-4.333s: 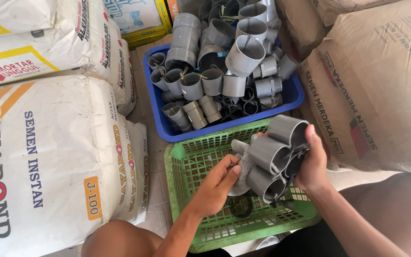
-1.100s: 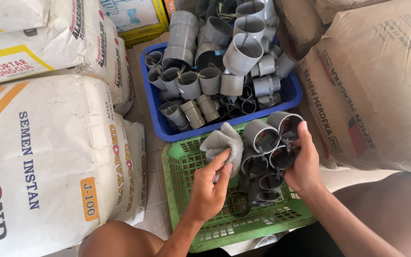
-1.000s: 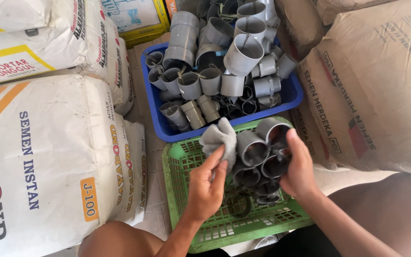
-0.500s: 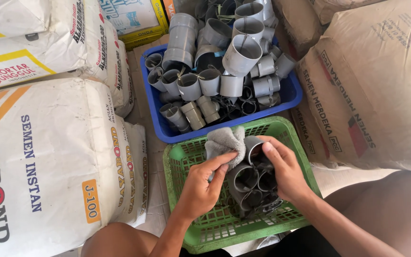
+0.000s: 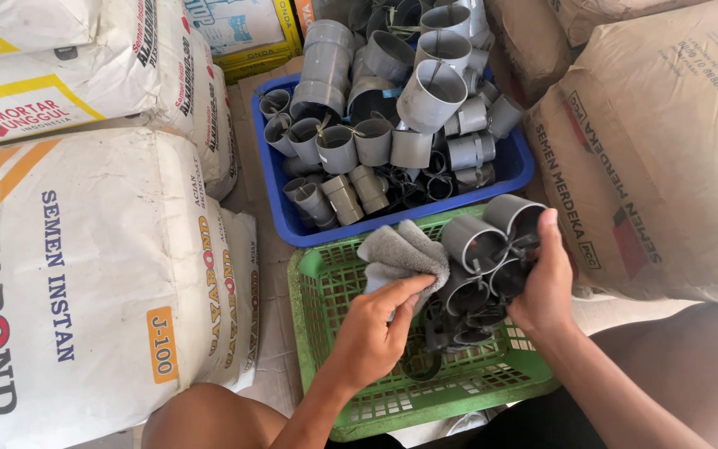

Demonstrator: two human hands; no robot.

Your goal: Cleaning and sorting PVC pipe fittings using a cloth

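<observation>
Over the near green basket (image 5: 317, 349), the left hand (image 5: 371, 333) is pinching a grey cloth (image 5: 400, 254) against a bundle of grey pipe fittings (image 5: 479, 270) that the right hand (image 5: 542, 287) is clamping, apparently mid-wipe; turning the bundle looks due next. Farther off, a blue crate (image 5: 517, 170) is holding more.

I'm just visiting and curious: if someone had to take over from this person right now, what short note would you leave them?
Left hand: holds a grey cloth against the fittings.
Right hand: grips a tied bunch of grey pipe fittings over the green basket.
Blue crate behind it: piled with more grey fittings. Sacks stand on both sides.
Done: this bunch is under the cloth.
Left: apparently the crate's pile; how many are already wiped cannot be told.
</observation>
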